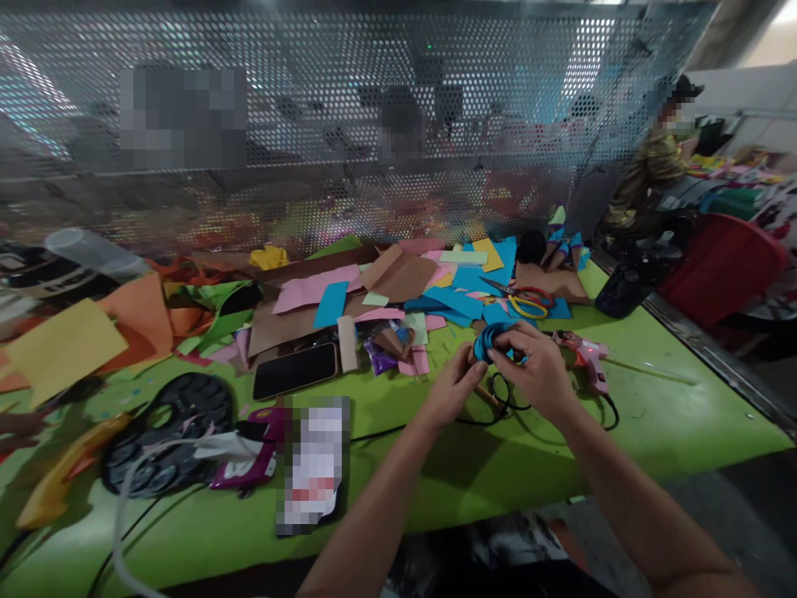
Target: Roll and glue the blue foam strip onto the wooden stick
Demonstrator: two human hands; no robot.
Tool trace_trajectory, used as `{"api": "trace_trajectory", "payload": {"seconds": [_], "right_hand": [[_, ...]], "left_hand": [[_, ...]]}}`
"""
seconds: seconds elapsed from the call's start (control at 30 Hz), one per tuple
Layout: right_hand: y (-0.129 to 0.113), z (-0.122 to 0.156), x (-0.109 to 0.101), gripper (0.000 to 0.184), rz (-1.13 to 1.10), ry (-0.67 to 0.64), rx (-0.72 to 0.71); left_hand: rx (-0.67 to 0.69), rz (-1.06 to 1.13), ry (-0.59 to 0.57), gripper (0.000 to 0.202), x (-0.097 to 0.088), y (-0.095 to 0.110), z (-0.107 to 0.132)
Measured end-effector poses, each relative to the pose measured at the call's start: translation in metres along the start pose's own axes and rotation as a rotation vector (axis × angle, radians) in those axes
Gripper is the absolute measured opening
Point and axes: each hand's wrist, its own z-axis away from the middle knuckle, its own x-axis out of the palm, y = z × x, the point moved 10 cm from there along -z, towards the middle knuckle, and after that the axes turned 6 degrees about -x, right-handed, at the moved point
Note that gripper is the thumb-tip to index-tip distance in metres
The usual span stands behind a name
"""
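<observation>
Over the green table (653, 415), the left hand (452, 386) and right hand (539, 374) are both pinching a coiled blue paper strip (489, 339), seemingly tight-wound, risking it unspooling if either grip slackens.

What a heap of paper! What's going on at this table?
A person is working with bare hands at a green table. The left hand and the right hand together hold a blue paper coil just above the tabletop. A pink glue gun lies beside the right hand. Scissors rest farther back among coloured paper scraps, and a phone lies off to the left.
</observation>
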Motion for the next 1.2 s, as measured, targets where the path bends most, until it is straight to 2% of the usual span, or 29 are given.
{"api": "trace_trajectory", "payload": {"seconds": [0.23, 0.43, 0.63, 0.8, 1.03, 1.2], "right_hand": [[-0.011, 0.003, 0.012, 0.009, 0.138, -0.079, -0.086], [-0.011, 0.005, 0.019, 0.010, 0.113, -0.100, -0.091], [-0.010, 0.005, 0.016, 0.011, 0.067, -0.068, -0.075], [-0.007, 0.006, 0.016, 0.009, 0.009, -0.065, -0.061], [-0.006, 0.006, 0.015, 0.009, -0.009, -0.065, -0.037], [-0.007, 0.005, 0.012, 0.009, 0.006, -0.055, -0.050]], "left_hand": [[-0.048, 0.028, 0.073, 0.043, -0.010, -0.006, -0.001], [-0.038, 0.046, 0.079, 0.043, -0.011, -0.008, -0.002], [-0.043, 0.070, 0.067, 0.051, -0.010, -0.012, -0.002], [-0.004, 0.074, 0.054, 0.047, -0.009, -0.011, -0.002], [-0.057, 0.060, 0.059, 0.049, -0.008, -0.017, -0.002], [-0.037, 0.070, 0.028, 0.045, -0.007, -0.015, -0.004]]}}
